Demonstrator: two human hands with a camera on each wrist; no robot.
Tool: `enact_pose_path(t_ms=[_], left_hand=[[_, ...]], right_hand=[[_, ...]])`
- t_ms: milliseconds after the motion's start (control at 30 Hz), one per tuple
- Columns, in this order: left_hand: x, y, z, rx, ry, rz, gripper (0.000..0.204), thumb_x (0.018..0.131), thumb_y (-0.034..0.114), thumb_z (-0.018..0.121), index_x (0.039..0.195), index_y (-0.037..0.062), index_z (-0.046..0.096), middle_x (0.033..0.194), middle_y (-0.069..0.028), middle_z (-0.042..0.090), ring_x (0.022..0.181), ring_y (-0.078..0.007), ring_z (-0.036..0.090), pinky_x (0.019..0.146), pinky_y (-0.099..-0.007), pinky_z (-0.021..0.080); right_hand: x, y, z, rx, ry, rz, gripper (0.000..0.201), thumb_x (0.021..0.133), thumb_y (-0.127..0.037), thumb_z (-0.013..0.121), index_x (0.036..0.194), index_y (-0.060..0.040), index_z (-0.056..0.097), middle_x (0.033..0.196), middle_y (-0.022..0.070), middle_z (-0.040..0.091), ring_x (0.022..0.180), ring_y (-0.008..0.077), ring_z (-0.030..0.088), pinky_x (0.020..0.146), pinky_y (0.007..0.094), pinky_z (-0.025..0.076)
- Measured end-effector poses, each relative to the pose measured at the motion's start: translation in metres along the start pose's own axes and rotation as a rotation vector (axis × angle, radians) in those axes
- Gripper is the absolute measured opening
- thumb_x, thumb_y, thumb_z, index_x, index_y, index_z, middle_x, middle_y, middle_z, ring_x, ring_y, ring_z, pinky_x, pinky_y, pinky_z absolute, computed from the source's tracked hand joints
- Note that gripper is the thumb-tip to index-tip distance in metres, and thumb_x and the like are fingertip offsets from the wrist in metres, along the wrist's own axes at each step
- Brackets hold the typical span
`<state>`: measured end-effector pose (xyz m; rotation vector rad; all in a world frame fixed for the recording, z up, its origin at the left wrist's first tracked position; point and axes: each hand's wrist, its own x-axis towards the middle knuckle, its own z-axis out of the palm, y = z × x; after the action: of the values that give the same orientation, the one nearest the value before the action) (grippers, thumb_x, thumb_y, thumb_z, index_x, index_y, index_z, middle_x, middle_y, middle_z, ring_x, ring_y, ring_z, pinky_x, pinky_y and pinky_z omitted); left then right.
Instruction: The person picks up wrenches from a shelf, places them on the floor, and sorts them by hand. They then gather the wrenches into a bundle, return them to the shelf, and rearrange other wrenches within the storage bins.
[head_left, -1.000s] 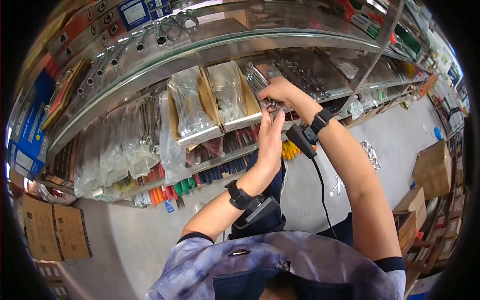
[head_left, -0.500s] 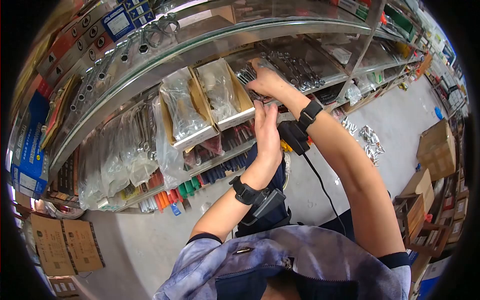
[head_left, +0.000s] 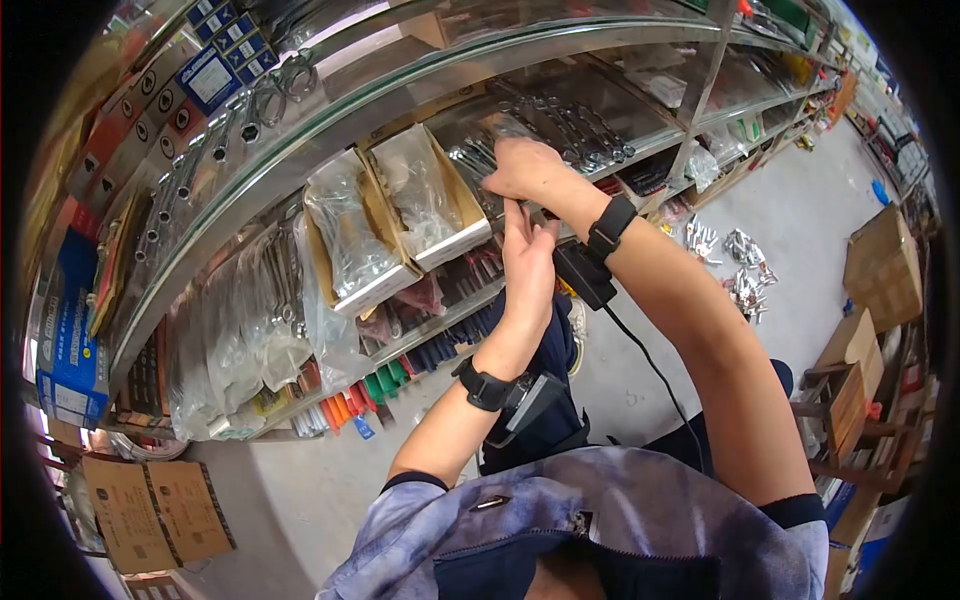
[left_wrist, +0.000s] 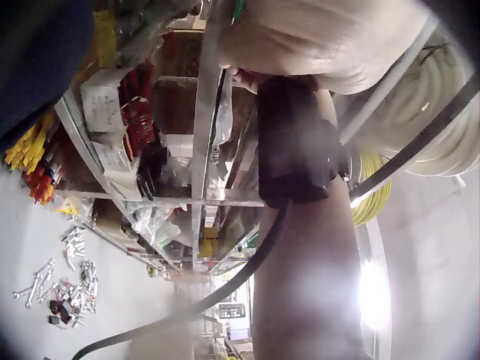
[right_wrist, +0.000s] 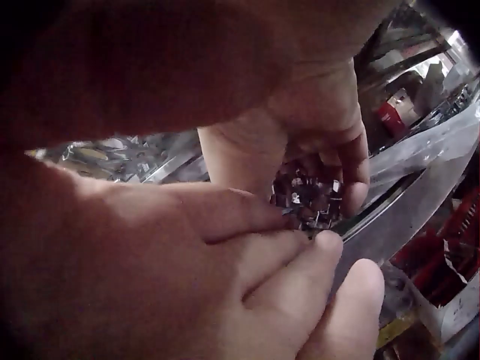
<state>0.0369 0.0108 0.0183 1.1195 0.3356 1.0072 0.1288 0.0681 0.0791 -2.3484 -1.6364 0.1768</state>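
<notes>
My right hand [head_left: 540, 172] grips a bundle of chrome wrenches [right_wrist: 307, 196] at the shelf front, thumb on one side and fingers curled round the other. In the right wrist view the bundle's ends face the camera. Just below it, my left hand [head_left: 528, 265] has its fingers straight, with the fingertips right at the ends of the bundle. More wrenches [head_left: 583, 130] lie in a row on the shelf behind the right hand. Much of the bundle's length is hidden by the right hand in the head view.
Two open cardboard boxes [head_left: 446, 240] with plastic-wrapped contents stand left of the hands. Bagged wrenches [head_left: 285, 280] hang farther left. The glass shelf edge [head_left: 330, 112] passes overhead. Loose metal pieces [head_left: 748, 275] lie in piles on the floor, and a black cable [head_left: 650, 365] trails from the right wrist.
The head view has swung right, so the shelf and boxes have shifted left and more floor piles show. Both hands stay together at the bundle, which is now more covered by the right hand.
</notes>
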Motion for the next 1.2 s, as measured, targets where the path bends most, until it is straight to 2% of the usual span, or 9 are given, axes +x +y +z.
enact_pose_path(t_ms=[33,100,300,467,700,900,1000,1067,1200], left_hand=[[-0.002,-0.003,-0.003,0.004,-0.003,-0.002,0.061,0.081,-0.001,0.041,0.135,0.0003,0.011,0.14,-0.0099,0.015,0.127,-0.0204,0.022,0.102,-0.0274,0.018],[-0.006,-0.007,-0.011,0.42,-0.001,0.18,0.063,0.082,0.007,0.047,0.133,-0.0009,0.012,0.138,-0.024,0.009,0.13,-0.031,0.01,0.103,-0.0336,0.014],[-0.006,-0.003,-0.007,0.901,0.113,0.233,0.062,0.08,0.008,0.046,0.131,-0.0054,0.014,0.135,-0.0319,0.008,0.127,-0.0396,0.011,0.104,-0.0369,0.014],[0.008,-0.003,0.001,0.923,0.21,0.207,0.062,0.077,0.006,0.045,0.13,-0.0066,0.015,0.133,-0.0334,0.012,0.126,-0.0417,0.015,0.103,-0.0381,0.015],[0.002,-0.008,-0.006,0.694,0.159,0.048,0.059,0.078,0.004,0.042,0.13,-0.0073,0.017,0.136,-0.0266,0.014,0.127,-0.0336,0.018,0.103,-0.0329,0.017],[-0.013,-0.011,-0.007,0.659,0.159,0.175,0.061,0.078,0.003,0.047,0.131,-0.0051,0.018,0.138,-0.0246,0.012,0.128,-0.0314,0.019,0.101,-0.0309,0.021],[-0.029,-0.015,-0.009,0.882,0.137,0.31,0.06,0.078,0.003,0.05,0.13,-0.0042,0.022,0.137,-0.0232,0.017,0.124,-0.0305,0.026,0.099,-0.0317,0.024],[-0.036,-0.015,-0.007,0.779,0.078,0.257,0.058,0.079,-0.001,0.049,0.13,-0.0044,0.023,0.133,-0.0157,0.024,0.124,-0.0227,0.027,0.102,-0.0327,0.021],[-0.02,-0.028,-0.007,0.543,-0.039,0.085,0.054,0.08,-0.001,0.048,0.129,-0.0043,0.026,0.125,-0.013,0.036,0.117,-0.0194,0.037,0.098,-0.0303,0.029]], right_hand=[[0.002,0.001,0.001,-0.007,0.01,-0.002,0.034,0.067,-0.025,0.057,0.092,-0.0019,0.062,0.096,0.0174,0.06,0.092,0.0282,0.058,0.079,0.0361,0.046],[0.002,0.006,0.005,-0.004,0.048,-0.021,0.034,0.068,-0.026,0.057,0.091,-0.002,0.063,0.095,0.0173,0.06,0.091,0.0288,0.058,0.078,0.0361,0.046],[-0.008,0.019,0.004,0.017,0.103,-0.034,0.035,0.073,-0.03,0.055,0.089,0.0001,0.061,0.093,0.0188,0.06,0.09,0.0311,0.057,0.078,0.0377,0.046],[-0.008,0.041,0.004,0.037,0.111,-0.124,0.03,0.075,-0.026,0.053,0.087,0.0001,0.063,0.096,0.0195,0.059,0.092,0.0316,0.056,0.078,0.0382,0.045],[-0.003,0.037,0.012,0.153,0.068,-0.184,0.03,0.075,-0.025,0.052,0.087,0.0018,0.059,0.095,0.0225,0.056,0.091,0.035,0.054,0.079,0.0416,0.043],[-0.005,0.047,0.016,0.161,0.193,-0.221,0.023,0.072,-0.017,0.053,0.081,0.0018,0.062,0.09,0.0231,0.058,0.088,0.0352,0.056,0.078,0.0412,0.044],[-0.006,0.059,0.016,0.163,0.254,-0.272,0.02,0.07,-0.011,0.051,0.081,0.0014,0.062,0.089,0.0217,0.059,0.088,0.0348,0.056,0.077,0.0421,0.044],[-0.008,0.061,0.016,0.144,0.289,-0.359,0.02,0.068,-0.008,0.049,0.081,0.0004,0.062,0.086,0.0209,0.06,0.087,0.0343,0.056,0.077,0.0423,0.044],[-0.013,0.061,0.011,0.183,0.152,-0.324,0.026,0.072,-0.009,0.049,0.094,-0.0006,0.06,0.09,0.0202,0.059,0.088,0.0352,0.055,0.078,0.0406,0.044]])
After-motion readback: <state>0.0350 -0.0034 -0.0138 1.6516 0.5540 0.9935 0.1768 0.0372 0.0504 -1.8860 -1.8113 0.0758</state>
